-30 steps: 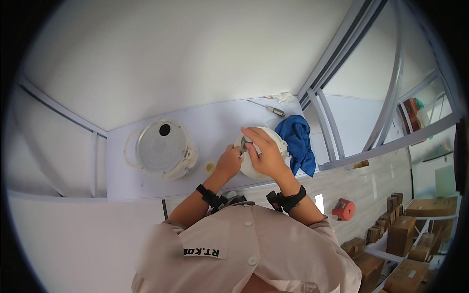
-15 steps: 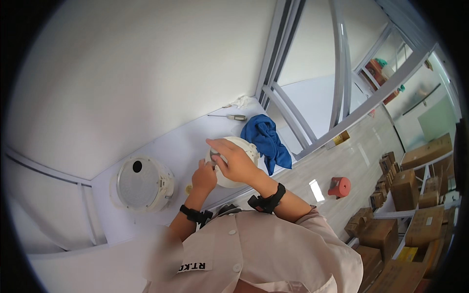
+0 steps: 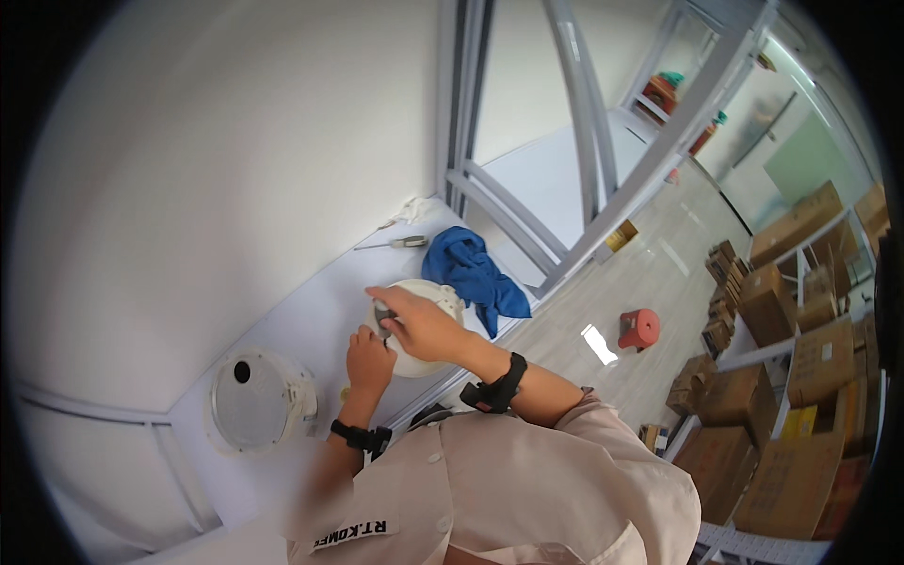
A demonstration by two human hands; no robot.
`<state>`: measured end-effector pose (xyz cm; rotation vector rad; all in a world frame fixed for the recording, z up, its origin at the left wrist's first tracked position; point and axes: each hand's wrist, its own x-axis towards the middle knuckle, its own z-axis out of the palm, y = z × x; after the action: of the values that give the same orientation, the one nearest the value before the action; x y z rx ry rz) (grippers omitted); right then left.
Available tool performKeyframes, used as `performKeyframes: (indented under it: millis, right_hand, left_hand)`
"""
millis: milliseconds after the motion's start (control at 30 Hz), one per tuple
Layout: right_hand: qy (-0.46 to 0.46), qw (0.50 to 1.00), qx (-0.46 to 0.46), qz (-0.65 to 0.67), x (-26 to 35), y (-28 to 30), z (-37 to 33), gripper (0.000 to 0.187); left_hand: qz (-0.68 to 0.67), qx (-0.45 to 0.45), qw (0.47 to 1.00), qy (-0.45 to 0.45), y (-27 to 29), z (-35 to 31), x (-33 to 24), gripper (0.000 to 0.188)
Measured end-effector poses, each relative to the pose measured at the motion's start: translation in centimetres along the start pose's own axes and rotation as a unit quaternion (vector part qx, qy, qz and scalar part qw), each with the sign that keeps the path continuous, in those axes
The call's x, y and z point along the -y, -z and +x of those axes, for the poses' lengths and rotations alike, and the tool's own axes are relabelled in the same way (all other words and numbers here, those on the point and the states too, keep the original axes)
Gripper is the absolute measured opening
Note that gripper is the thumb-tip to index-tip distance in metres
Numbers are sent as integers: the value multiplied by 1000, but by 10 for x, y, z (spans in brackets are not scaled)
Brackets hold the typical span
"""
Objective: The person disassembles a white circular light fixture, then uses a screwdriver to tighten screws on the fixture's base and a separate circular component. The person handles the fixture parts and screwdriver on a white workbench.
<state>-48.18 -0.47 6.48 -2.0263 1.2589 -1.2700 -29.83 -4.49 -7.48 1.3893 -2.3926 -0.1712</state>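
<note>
On the bench (image 3: 325,311) in front of me sits a round white housing (image 3: 414,363). Over its left side, my right hand (image 3: 426,325) is closed round what looks like a screwdriver (image 3: 382,318) with a grey-and-white handle; its tip is hidden. My left hand (image 3: 370,361) is close below that handle, fingers drawn together at the housing's left edge. What they pinch, if anything, is hidden. Further left lies a second round white housing (image 3: 303,400) with a grey mesh-like face and a dark round hole. Near my left wrist is a small yellowish round piece (image 3: 345,394).
Behind the housing lie a crumpled blue cloth (image 3: 471,273), another screwdriver (image 3: 407,242) and a white rag (image 3: 411,211). Metal frame posts (image 3: 513,221) rise at the bench's right end. On the floor stands a red stool (image 3: 640,328); cardboard boxes (image 3: 730,400) fill shelves at right.
The view has shifted, so the bench items appear further left and lower. My right hand has shifted its hold on the handle, showing more of it. Both hands stay at the same housing.
</note>
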Motion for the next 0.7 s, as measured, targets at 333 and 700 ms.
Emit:
performKeyframes:
  millis: [333,700]
  right_hand:
    - [25,999,29,-26,15,-1,8,60]
    - [2,1000,0,1,10,-16,11,66]
  left_hand:
    - [-19,16,994,-108,4,8,19,21]
    - [-24,39,999,-16,15,10,2,22]
